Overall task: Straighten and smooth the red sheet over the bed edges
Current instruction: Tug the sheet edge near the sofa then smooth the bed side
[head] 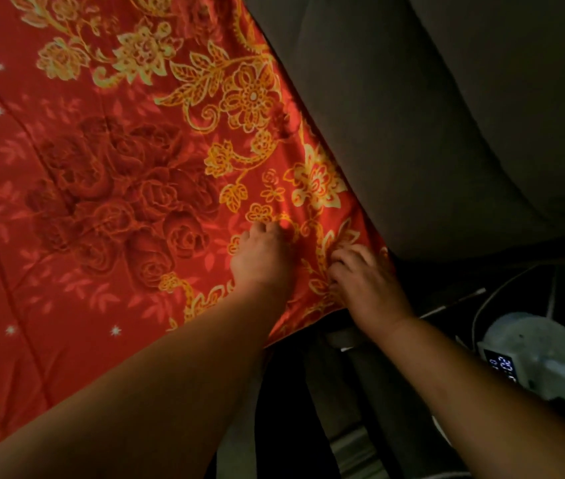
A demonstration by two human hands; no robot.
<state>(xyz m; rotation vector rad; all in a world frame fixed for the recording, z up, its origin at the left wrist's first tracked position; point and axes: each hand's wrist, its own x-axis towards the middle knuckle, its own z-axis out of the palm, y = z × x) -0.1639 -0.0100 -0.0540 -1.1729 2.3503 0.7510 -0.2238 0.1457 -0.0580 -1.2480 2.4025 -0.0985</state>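
The red sheet (101, 188), printed with dark roses in the middle and a gold floral border, lies spread over the bed and fills the space ahead and to the left of both hands. Its corner sits right under them, where the border runs out to the bed's near edge.

The left hand (262, 254) rests knuckles-up on the gold border, fingers curled down into the cloth; small creases fan out from its fingertips, so it appears to bunch or press the fabric, though the fingertips themselves are hidden beneath the hand. The right hand (365, 280) is just beside it, at the very corner of the sheet, fingers bent and drawn together on the hem; whether it pinches the fabric or only pushes on it I cannot tell.

Directly beyond the right hand a padded grey headboard (446, 115) rises, butting against the sheet's edge and leaving only a dark narrow gap there. Below and to the right of the right hand, in the shadowed space off the bed, stands a white fan (529, 344) with a small lit digital display (502, 366), near the right forearm. A pale cable (488, 295) loops across the dark floor between the fan and the headboard.
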